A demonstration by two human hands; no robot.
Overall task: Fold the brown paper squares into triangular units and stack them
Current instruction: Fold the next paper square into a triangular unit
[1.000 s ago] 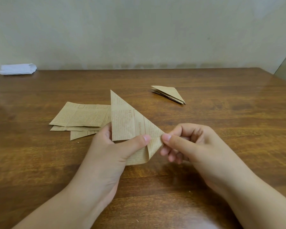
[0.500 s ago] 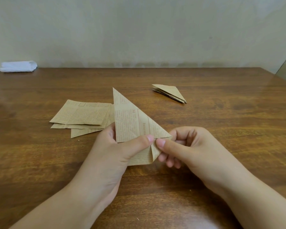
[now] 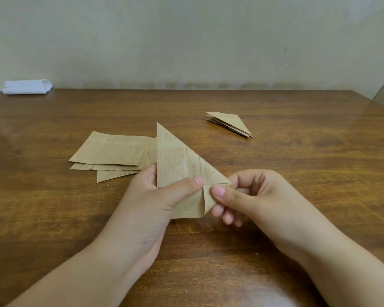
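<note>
Both hands hold one brown paper sheet [image 3: 177,165], already folded to a triangle, above the middle of the wooden table [image 3: 297,173]: the left hand [image 3: 155,202] pinches it with the thumb pressed on its front, and the right hand [image 3: 248,196] pinches the lower right corner, which curls under. Unfolded brown paper squares [image 3: 113,151] lie flat toward the table's left side, just beyond the left hand. Finished triangular units [image 3: 230,124] sit stacked nearer the far edge. A white bundle [image 3: 27,86] rests at the far left corner.

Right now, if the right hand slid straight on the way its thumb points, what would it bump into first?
Probably the left hand: the right hand points leftward across the folded paper both pinch, their thumbs almost meeting.
</note>
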